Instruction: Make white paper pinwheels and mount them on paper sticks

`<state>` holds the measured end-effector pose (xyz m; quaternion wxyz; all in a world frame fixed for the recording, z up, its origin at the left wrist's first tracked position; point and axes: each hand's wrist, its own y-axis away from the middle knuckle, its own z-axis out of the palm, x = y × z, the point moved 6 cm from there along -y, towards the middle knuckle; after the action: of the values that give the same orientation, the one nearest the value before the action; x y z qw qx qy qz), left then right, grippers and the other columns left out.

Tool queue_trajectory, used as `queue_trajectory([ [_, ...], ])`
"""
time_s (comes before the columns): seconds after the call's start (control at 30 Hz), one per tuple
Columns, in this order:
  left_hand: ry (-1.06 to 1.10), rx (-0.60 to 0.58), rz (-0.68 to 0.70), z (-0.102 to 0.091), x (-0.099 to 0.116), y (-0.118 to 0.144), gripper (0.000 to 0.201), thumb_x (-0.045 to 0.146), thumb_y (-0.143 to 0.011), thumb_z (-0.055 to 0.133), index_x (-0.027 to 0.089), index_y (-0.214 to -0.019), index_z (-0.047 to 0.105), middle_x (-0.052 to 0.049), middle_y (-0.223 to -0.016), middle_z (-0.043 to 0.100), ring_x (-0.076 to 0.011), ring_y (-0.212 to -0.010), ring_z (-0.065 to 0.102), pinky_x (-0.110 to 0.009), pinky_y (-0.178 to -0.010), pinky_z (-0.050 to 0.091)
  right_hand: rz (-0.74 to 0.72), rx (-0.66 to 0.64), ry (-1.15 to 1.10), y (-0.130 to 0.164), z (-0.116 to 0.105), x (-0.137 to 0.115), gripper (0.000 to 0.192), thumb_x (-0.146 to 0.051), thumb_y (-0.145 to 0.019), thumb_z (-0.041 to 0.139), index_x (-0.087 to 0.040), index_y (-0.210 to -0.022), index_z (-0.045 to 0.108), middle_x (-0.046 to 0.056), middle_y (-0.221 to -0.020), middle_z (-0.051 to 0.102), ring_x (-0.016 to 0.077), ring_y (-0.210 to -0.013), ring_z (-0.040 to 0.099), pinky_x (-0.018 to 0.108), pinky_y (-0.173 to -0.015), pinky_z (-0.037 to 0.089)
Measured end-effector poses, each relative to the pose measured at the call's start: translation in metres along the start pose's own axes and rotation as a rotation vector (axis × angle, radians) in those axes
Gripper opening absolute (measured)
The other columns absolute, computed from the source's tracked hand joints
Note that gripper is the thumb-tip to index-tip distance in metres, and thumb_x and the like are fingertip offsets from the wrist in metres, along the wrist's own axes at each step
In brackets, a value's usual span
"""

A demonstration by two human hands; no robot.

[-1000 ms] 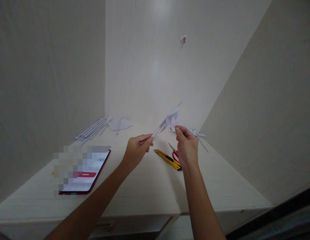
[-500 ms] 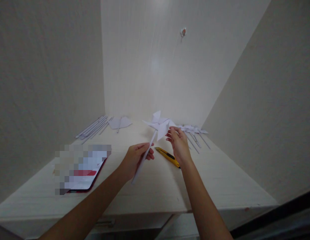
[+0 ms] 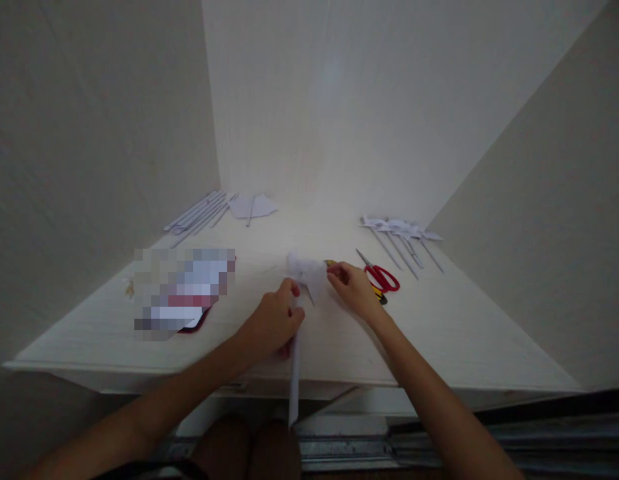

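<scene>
Just below the middle of the frame, the left hand [image 3: 274, 323] is closed around the white paper stick [image 3: 294, 373] of a paper pinwheel [image 3: 306, 272], fingers curled tight on it near the top. The stick runs down from the fist past the front edge of the table [image 3: 439, 333] toward the bottom centre. The pinwheel's head sits just above the fist and is blurred, so its blades cannot be made out clearly.

The right hand [image 3: 353, 290], just to the right of the head, has its thumb and fingertips drawn together at the edge of the paper; it seems to pinch a blade, though the blur leaves that uncertain.

Right of this hand lie red-handled scissors [image 3: 382, 277], with a yellow utility knife [image 3: 376, 293] partly hidden behind the hand. Further right and higher, a row of finished pinwheels [image 3: 402, 233] lies on the table. In the upper left of the tabletop rest a bundle of paper sticks [image 3: 196, 217] and a folded sheet [image 3: 254, 207]. At middle left lies a dark-edged tablet [image 3: 182, 293], its screen pixelated.
</scene>
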<state>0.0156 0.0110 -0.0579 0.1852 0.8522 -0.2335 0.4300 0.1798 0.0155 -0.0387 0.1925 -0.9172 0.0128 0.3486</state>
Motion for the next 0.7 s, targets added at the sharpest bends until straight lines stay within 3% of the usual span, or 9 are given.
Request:
queue_trajectory([
  [0.1,-0.264,0.047,0.096,-0.007,0.008,0.002,0.014,0.025,-0.083,0.038,0.017,-0.089,0.048,0.004,-0.046,0.053,-0.0139,-0.039,0.053,-0.024,-0.046,0.039,-0.009,-0.027,0.018,-0.001,0.004,-0.007,0.014,-0.020,-0.075,0.051,-0.013,-0.084,0.059,0.004,-0.069,0.061,0.0128,-0.061,0.054,0.026,-0.059,0.041],
  [0.2,-0.544,0.263,0.242,-0.030,0.019,0.000,0.020,0.027,-0.084,0.040,0.016,-0.075,0.054,-0.003,-0.059,0.058,-0.0177,-0.058,0.058,-0.029,-0.058,0.041,0.007,0.024,0.021,-0.004,0.002,-0.008,0.014,-0.019,-0.074,0.053,-0.013,-0.087,0.057,0.004,-0.070,0.061,0.0130,-0.062,0.055,0.026,-0.060,0.043],
  [0.3,-0.624,0.474,0.513,-0.048,0.032,-0.005,0.018,0.023,-0.083,0.044,0.014,-0.083,0.060,-0.010,-0.086,0.062,-0.0222,-0.085,0.057,-0.035,-0.073,0.042,0.018,0.080,0.053,-0.009,0.000,-0.009,0.016,-0.017,-0.072,0.056,-0.013,-0.087,0.056,0.005,-0.072,0.062,0.0131,-0.063,0.056,0.026,-0.061,0.044],
  [0.37,-0.611,0.444,0.667,-0.047,0.033,-0.013,0.019,0.024,-0.083,0.047,0.016,-0.093,0.061,-0.010,-0.102,0.060,-0.0225,-0.097,0.055,-0.037,-0.080,0.041,0.014,0.088,0.083,-0.012,0.000,-0.009,0.016,-0.017,-0.071,0.057,-0.012,-0.087,0.056,0.005,-0.074,0.062,0.0133,-0.063,0.056,0.027,-0.062,0.044],
  [0.43,-0.597,0.376,0.733,-0.042,0.028,-0.022,0.020,0.023,-0.084,0.047,0.016,-0.095,0.062,-0.009,-0.106,0.061,-0.0213,-0.099,0.055,-0.038,-0.085,0.040,0.007,0.058,0.094,-0.014,0.004,-0.009,0.012,-0.016,-0.072,0.057,-0.013,-0.083,0.058,0.005,-0.073,0.063,0.0134,-0.063,0.056,0.027,-0.063,0.044],
  [0.53,-0.573,0.288,0.737,-0.034,0.019,-0.030,0.020,0.020,-0.085,0.046,0.015,-0.093,0.063,-0.008,-0.102,0.064,-0.0199,-0.095,0.058,-0.039,-0.087,0.041,-0.024,-0.017,0.064,-0.015,0.012,-0.010,0.006,-0.013,-0.073,0.054,-0.014,-0.076,0.060,0.004,-0.068,0.062,0.0128,-0.062,0.056,0.026,-0.061,0.043],
  [0.7,-0.533,0.217,0.719,-0.031,0.009,-0.035,0.022,0.018,-0.085,0.045,0.012,-0.094,0.064,-0.008,-0.099,0.064,-0.0188,-0.090,0.059,-0.036,-0.085,0.044,-0.226,-0.051,0.142,-0.011,0.020,-0.021,0.008,-0.011,-0.073,0.056,-0.016,-0.076,0.062,0.004,-0.074,0.062,0.0139,-0.068,0.053,0.028,-0.066,0.043],
])
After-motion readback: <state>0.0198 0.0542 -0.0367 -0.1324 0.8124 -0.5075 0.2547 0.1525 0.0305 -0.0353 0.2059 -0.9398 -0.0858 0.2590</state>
